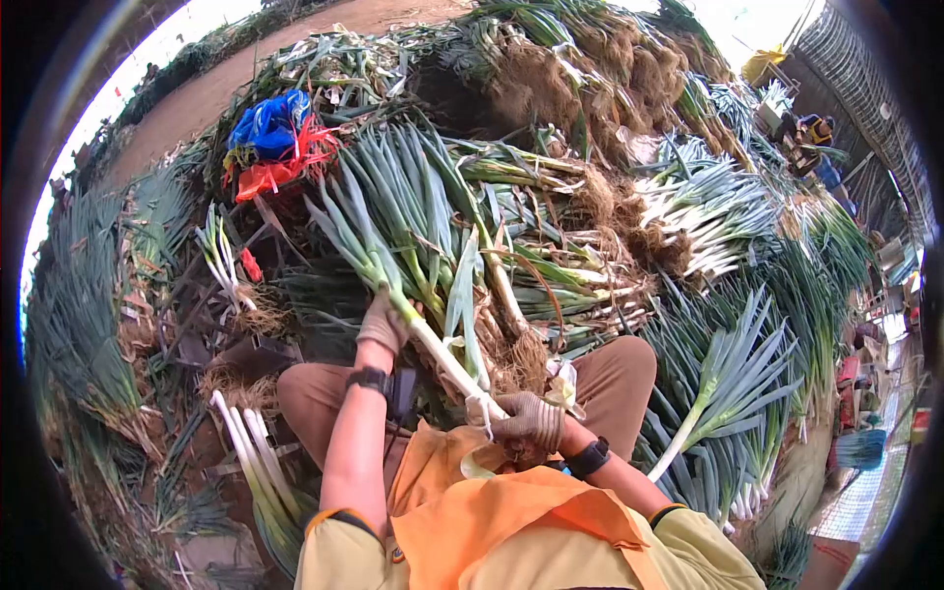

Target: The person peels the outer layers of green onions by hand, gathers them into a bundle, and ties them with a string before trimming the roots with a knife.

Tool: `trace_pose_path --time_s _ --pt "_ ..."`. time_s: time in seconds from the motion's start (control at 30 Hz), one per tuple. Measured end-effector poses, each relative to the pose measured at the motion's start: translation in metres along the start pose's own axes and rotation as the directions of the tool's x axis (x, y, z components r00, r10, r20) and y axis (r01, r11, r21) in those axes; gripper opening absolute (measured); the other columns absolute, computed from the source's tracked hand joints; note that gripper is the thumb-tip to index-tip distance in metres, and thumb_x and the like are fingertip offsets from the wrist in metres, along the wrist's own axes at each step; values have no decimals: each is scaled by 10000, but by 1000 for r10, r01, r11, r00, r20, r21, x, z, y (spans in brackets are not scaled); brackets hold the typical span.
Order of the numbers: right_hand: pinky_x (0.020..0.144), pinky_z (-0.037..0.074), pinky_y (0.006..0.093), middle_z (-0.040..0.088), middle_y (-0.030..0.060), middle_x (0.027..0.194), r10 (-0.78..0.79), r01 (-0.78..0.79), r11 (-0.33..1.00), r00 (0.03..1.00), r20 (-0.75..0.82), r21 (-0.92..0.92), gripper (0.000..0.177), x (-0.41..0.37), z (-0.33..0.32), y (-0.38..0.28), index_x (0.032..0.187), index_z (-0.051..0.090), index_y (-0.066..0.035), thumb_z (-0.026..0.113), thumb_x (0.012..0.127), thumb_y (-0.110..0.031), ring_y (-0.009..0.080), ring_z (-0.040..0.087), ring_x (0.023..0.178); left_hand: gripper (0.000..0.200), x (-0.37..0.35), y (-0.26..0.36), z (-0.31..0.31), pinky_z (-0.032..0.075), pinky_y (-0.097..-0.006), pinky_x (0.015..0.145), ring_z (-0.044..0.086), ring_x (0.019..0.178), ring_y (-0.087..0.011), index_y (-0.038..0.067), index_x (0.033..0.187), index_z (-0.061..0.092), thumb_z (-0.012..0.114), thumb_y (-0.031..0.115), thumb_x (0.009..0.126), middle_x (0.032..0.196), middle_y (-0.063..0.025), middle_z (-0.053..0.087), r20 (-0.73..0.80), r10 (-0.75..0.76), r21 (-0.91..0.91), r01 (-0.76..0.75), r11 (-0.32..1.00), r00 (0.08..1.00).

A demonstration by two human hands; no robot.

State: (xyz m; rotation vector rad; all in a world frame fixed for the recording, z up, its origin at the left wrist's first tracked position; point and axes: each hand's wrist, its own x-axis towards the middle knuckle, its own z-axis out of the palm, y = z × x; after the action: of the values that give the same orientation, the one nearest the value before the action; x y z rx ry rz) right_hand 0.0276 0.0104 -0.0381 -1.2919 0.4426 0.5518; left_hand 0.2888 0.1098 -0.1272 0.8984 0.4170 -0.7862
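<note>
A long green onion lies diagonally across my lap, its leaves pointing up and left. My left hand, in a light glove, is closed round it where the white stem turns green. Near the root end my right hand, also gloved, is wrapped round the stem, with peeled pale layers hanging beside it. The roots below my right hand are partly hidden. More leafy green onions lie just beyond my left hand, and brown roots show between my knees.
Blue and red plastic ties lie at upper left. Cleaned white-stemmed onions are piled at upper right, and others lie beside my right knee. Uncleaned bundles with roots are heaped ahead. Another person is at far right.
</note>
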Motion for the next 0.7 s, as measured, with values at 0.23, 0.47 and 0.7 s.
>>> trace_pose_path --time_s 0.23,0.47,0.7 --pt "646 473 329 590 118 896 -552 33 629 722 -417 -777 352 12 10 -20 1041 516 -68 619 710 -133 267 581 759 188 39 41 73 363 -266 351 419 380 -137 79 720 460 594 200 774 533 -36 468 -30 208 7 -208 978 978" --pt "633 450 373 537 82 892 -927 238 174 368 -77 -955 168 28 6 -39 854 568 -115 562 687 -134 277 526 787 166 -25 125 130 373 -261 356 431 394 -123 97 806 465 610 161 756 568 -27 471 182 493 69 -511 857 851" --pt "661 474 374 588 142 867 -230 -198 266 937 -262 -943 199 113 -41 105 888 602 -129 518 734 -222 289 572 785 146 -52 209 133 375 -220 349 436 388 -108 73 765 488 617 126 724 575 -24 484 255 689 109 -728 677 678"
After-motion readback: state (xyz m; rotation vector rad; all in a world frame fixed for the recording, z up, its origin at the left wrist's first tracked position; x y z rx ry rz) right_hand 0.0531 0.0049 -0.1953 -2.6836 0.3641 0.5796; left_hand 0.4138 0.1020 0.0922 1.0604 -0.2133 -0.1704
